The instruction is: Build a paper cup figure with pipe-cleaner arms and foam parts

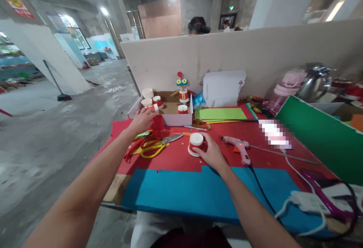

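My right hand (pixel 212 152) is closed around the side of a red and white paper cup (pixel 196 140), which stands upside down on the red paper. My left hand (pixel 142 121) reaches over the near wall of a shallow cardboard box (pixel 176 120). Its fingers are on a tilted red and white paper cup (pixel 155 108) at the box's left end. Beside that cup are another red-wrapped cup (pixel 158 102) and plain white cups (pixel 148 93). A cup figure (pixel 183 93) with yellow eyes and coiled arms stands in the box, behind a separate red-wrapped cup (pixel 183 109).
Yellow-handled scissors (pixel 153 150) lie left of the right-hand cup. To its right is a pink glue gun (pixel 239 149) with a black cord. Green paper (pixel 221 114), a pink bottle (pixel 286 89), a steel jug (pixel 313 81) and a power strip (pixel 310 202) surround the work area.
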Motion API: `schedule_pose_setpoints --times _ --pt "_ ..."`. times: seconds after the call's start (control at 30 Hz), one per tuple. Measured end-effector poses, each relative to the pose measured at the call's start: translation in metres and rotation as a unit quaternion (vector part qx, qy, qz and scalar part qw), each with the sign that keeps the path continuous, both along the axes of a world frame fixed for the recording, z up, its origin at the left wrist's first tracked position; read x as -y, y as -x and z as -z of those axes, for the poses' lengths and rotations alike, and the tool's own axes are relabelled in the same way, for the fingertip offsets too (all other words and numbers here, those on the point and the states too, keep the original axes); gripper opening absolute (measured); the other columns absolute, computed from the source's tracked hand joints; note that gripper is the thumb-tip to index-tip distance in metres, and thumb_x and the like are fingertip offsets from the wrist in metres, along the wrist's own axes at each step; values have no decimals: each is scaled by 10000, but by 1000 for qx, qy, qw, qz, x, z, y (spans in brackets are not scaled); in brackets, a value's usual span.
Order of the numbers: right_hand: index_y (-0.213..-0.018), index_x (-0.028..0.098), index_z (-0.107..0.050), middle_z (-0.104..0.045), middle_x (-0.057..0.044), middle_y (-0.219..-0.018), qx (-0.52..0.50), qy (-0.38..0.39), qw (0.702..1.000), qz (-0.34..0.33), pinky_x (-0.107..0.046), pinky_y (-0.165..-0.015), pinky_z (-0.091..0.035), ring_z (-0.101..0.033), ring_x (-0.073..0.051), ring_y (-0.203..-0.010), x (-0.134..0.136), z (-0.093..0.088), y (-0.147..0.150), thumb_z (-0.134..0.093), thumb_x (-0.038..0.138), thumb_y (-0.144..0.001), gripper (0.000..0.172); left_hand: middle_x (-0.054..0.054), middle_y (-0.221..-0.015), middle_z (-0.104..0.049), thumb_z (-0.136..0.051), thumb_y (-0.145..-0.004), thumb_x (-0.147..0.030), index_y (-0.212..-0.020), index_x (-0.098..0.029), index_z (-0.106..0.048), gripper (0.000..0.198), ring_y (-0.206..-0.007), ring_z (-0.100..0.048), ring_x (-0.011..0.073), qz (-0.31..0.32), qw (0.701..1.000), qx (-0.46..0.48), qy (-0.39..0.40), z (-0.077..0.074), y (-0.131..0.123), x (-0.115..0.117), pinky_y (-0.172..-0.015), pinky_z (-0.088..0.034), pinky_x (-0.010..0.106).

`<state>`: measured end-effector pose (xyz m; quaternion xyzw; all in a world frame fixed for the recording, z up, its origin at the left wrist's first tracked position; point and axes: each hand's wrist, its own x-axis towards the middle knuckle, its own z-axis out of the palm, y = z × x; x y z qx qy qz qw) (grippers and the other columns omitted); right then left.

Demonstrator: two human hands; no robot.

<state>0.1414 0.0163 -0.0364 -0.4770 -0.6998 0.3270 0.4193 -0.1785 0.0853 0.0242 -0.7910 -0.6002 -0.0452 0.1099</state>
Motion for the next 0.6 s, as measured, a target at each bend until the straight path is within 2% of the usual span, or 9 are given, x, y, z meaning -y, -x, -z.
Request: schedule_pose_setpoints --times 0.1,0.17,0.4,0.6 --pt "-1164 221 -532 -636 -88 -1195 8 -2 1000 -1 -433 -941 -450 -587 -259 -1110 0 0 0 -702 282 -698 500 178 -1086 -622 -359 -827 -126 -1113 -151 -607 379 -1089 -495 340 -105 993 -16 -42 1 -8 2 -863 -382 468" --pt "-1160 221 -532 -634 -89 -1193 12 -4 1000 -3 -438 -941 -450 -586 -261 -1111 0 1 -1 -700 288 -702 492 190 -1012 -640 -370 -811 -110 -1056 -129 -609 343 -1057 -506 342 -139 989 -11 -52 4 -12 2 -847 -384 465" --pt "-1168 220 -527 -629 -96 -1202 0 -6 1000 -7 -435 -945 -449 -581 -262 -1119 -2 4 -1 -697 296 -707 498 161 -1107 -618 -513 -683 -157 -1085 -172 -584 408 -1077 -487 361 -107 993 51 -5 13 -20 0 -862 -389 488" --pt "-1152 216 -530 -630 -92 -1200 1 -7 1000 -2 -425 -958 -439 -582 -253 -1116 -1 3 0 -702 276 -700 486 114 -1132 -601 -580 -637 -190 -941 -227 -669 319 -1086 -507 349 -78 996 -4 50 12 -13 -6 -872 -417 463"
